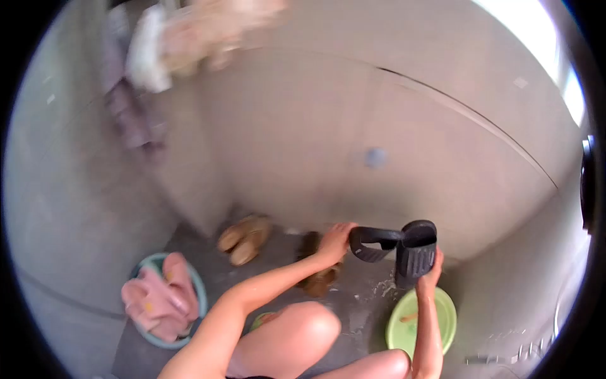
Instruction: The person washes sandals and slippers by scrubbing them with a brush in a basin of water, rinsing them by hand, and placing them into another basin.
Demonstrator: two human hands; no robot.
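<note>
Two black slippers are held up side by side in front of the wall. My left hand [336, 245] is closed on the outer end of the left black slipper [372, 254], which is turned on its side. My right hand [432, 271] grips the right black slipper [416, 258] from its far side, with most fingers hidden behind it. The right slipper stands upright, its ridged strap facing me. Below my right forearm is a light green basin [449, 323], with a small orange-brown item [409, 318] inside that I cannot make out.
A teal basin [201, 292] at left holds pink slippers [165, 302]. Tan slippers [245, 240] rest on the dark wet floor near the wall, and darker brown ones [315, 285] lie beneath my left hand. Blurred cloths [183, 41] hang at upper left. A floor grate [514, 355] is at lower right.
</note>
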